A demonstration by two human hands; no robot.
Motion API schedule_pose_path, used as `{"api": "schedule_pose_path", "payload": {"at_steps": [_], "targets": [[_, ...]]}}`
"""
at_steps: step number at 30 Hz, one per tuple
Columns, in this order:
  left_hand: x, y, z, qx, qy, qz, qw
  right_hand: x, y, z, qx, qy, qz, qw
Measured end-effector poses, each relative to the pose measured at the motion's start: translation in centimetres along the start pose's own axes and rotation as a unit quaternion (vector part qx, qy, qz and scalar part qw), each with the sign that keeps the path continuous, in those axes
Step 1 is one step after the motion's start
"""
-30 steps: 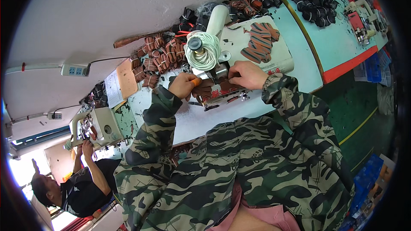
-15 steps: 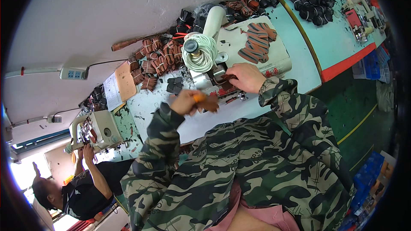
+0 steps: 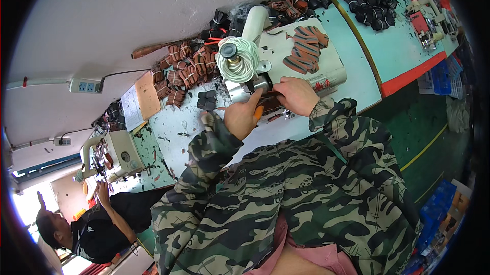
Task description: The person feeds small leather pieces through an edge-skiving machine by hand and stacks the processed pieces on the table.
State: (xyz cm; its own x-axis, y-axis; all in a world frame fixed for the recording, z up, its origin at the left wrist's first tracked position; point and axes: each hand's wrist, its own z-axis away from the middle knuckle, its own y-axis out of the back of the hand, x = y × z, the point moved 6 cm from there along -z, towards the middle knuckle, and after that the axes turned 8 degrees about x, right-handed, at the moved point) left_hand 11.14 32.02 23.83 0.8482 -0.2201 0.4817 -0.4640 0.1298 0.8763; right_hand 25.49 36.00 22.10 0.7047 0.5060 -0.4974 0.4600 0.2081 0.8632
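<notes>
My right hand (image 3: 297,95) is closed, its fingertips pinching a small dark brown leather-like piece (image 3: 274,102) at the front of a cream bench machine (image 3: 275,60). Close beside it on the left, my left hand (image 3: 244,117) has its thumb reaching up to the machine's metal part, the other fingers curled under. Something orange (image 3: 259,112) shows at those fingers; I cannot make out whether it is held or worn. A coil of pale cord (image 3: 238,60) hangs around the machine's knob. On the machine's flat top lies a row of brown-and-grey strips (image 3: 307,49).
Tied brown bundles (image 3: 190,74) and black bundles (image 3: 368,7) lie along the wall. Small black pieces (image 3: 206,100) rest left of the machine. A long brown-handled tool (image 3: 149,50) lies behind. At left, a co-worker (image 3: 97,224) sits at another machine (image 3: 120,156).
My left hand has moved up and right to the machine, beside my right hand. The brown piece seen blurred at its fingers is now hidden. My right hand stays nearly in place.
</notes>
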Motion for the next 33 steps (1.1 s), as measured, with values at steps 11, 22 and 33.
{"api": "schedule_pose_path", "payload": {"at_steps": [11,22,33], "targets": [[4.2,-4.9,-3.7,0.068,-0.032,0.182,0.980,4.0,4.2,0.8,0.184,-0.070,-0.027,0.980],[4.1,-3.9,-2.6,0.096,-0.038,0.201,0.974,5.2,3.9,1.4,0.016,-0.051,-0.012,0.999],[5.0,-6.4,-3.3,0.111,0.034,0.202,0.972,5.2,5.0,2.3,0.027,-0.081,0.010,0.996]]}}
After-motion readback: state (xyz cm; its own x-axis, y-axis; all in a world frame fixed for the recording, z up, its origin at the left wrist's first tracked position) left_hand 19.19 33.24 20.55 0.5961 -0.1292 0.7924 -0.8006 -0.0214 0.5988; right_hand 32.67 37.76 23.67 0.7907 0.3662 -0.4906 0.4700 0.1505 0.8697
